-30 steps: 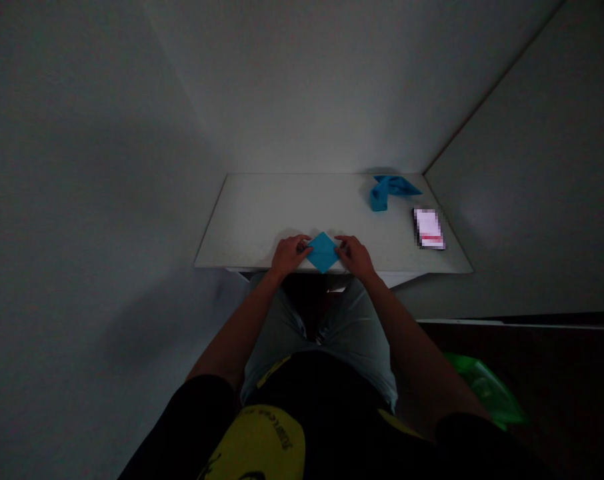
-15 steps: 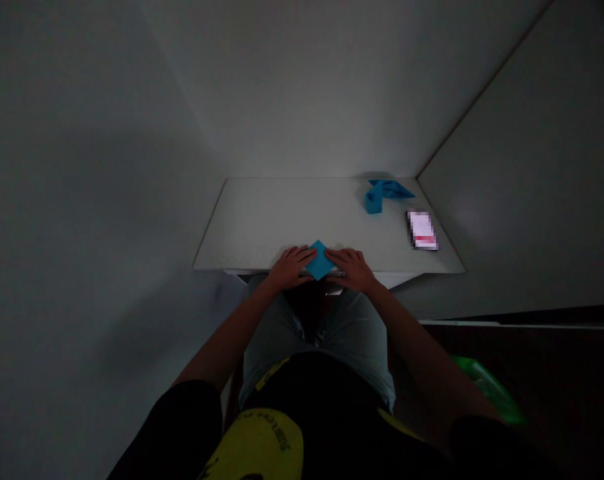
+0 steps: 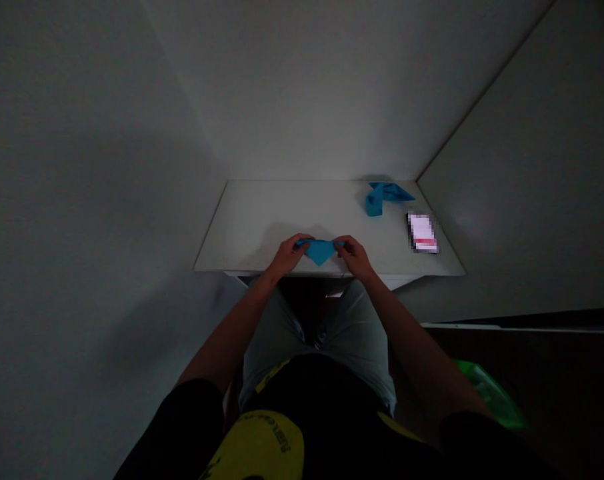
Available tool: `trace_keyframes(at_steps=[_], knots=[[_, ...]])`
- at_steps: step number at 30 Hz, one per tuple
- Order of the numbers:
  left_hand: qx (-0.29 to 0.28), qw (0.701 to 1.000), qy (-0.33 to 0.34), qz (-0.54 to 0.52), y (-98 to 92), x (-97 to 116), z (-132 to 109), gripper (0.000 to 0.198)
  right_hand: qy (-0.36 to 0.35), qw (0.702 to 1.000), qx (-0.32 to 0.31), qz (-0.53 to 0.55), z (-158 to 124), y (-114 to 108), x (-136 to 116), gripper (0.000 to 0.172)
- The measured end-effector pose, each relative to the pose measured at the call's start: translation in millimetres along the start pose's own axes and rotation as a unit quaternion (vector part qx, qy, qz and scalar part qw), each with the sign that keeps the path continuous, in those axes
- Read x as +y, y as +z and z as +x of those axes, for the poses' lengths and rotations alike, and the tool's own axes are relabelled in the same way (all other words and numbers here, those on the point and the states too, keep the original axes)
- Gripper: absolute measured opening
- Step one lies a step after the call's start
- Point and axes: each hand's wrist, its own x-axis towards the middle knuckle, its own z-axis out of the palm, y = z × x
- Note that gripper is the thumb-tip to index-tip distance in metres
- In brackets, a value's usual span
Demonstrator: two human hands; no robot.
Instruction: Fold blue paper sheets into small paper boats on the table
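A small folded sheet of blue paper (image 3: 321, 252) is held between my two hands, just above the front of the white table. It shows a straight upper edge and a point toward me. My left hand (image 3: 291, 255) pinches its left corner between thumb and fingers. At the right corner, my right hand (image 3: 353, 254) pinches it the same way. The fingers cover both corners of the paper.
Toward the table's (image 3: 252, 220) back right lies a folded blue paper shape (image 3: 383, 197). A phone (image 3: 423, 233) with a lit, blurred screen lies near the right edge. Walls stand close behind and on both sides. Something green (image 3: 489, 392) is on the floor at right.
Both hands went from lying flat on the paper to pinching its side corners, and rose slightly away from me. The paper changed from a diamond to a shape with a straight top edge.
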Motion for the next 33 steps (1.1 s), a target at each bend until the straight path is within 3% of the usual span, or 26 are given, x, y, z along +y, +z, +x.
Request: trace_keyframes(at_steps=[5, 7, 10, 14, 17, 20, 26, 33], knots=[[-0.093, 0.996, 0.011, -0.008, 7.7, -9.9, -6.6, 0.024, 0.02, 0.999, 0.028, 0.016, 2.2, -0.3, 17.4, 0.037], [-0.106, 0.994, 0.016, -0.001, 12.8, -12.3, -10.0, 0.024, 0.023, 0.999, 0.026, 0.012, 0.1, -1.1, 19.8, 0.032], [-0.069, 0.998, -0.004, 0.012, 21.9, -14.5, -9.5, 0.019, 0.03, 0.999, 0.035, 0.016, -3.1, -0.4, 19.2, 0.031], [0.031, 0.998, -0.061, 0.011, 35.1, -16.2, -3.9, 0.04, 0.024, 0.996, 0.09, 0.012, -7.2, 6.2, 16.3, 0.04], [0.058, 0.996, -0.062, 0.027, 43.0, -16.8, -2.6, 0.044, 0.016, 0.999, 0.052, 0.0, -9.2, 14.2, 13.6, 0.053], [0.032, 0.998, -0.027, 0.048, 47.9, -18.4, -4.6, 0.044, 0.034, 0.999, -0.001, -0.035, -8.4, 22.2, 10.6, 0.068], [-0.042, 0.998, 0.011, 0.047, 47.5, -23.4, -8.5, 0.055, 0.048, 0.988, -0.029, -0.141, -5.4, 28.4, 5.4, 0.063], [-0.109, 0.994, 0.006, -0.022, 35.9, -26.5, -3.5, 0.06, 0.038, 0.992, -0.059, -0.102, -8.0, 23.6, 7.4, 0.069]])
